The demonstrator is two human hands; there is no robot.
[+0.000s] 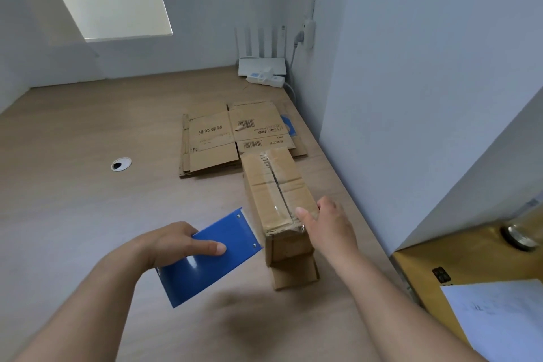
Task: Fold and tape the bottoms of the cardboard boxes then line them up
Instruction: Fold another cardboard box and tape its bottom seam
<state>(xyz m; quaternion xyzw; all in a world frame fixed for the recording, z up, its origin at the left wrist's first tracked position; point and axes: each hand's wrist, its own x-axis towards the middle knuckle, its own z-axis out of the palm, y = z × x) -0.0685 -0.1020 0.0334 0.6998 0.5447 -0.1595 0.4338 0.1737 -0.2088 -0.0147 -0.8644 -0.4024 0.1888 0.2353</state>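
Wooden desk in a wall corner, one box taped.
Our left hand grips the blue tape dispenser, held clear of the box near the desk's right edge. Our right hand presses flat on its near end, probably sealing the tape.

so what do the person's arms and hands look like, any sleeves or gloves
The left forearm and right forearm are bare, with no sleeve showing up to the frame edge. The left hand and right hand wear no gloves; no watch, bracelet or ring is visible. The nails that show are short and unpainted.
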